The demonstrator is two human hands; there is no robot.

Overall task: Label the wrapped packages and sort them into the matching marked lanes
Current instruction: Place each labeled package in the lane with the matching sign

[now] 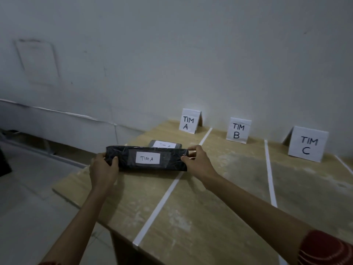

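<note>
In the middle of the frame the person holds a black package [122, 159] by its two short ends. The left hand [104, 169] grips the left end, with the thumb on the front face and the fingers curled behind. The right hand [198, 161] grips the right end in the same way, thumb in front. The package is long and flat, wrapped in dark plastic, and its front face is turned toward the camera. On this face is a white label [147, 158] with the handwritten words "TIM A". Whether the lower edge rests on the wooden table [219, 207] or hangs a little above it cannot be told.

The package is over the left lane of the table, and in the picture its right end reaches the first tape line [168, 190]. Just behind it, a little higher in the frame, a grey package [178, 145] lies flat in the same lane; its label also seems to read "TIM A", but the writing is faint.

Against the wall, right of centre, three folded paper signs stand in a row: the TIM A sign [189, 121], the TIM B sign [238, 130] and the TIM C sign [307, 144]. The second tape line [270, 173] runs between the B and C lanes. A red patterned sleeve [328, 247] shows in the lower right corner.
</note>
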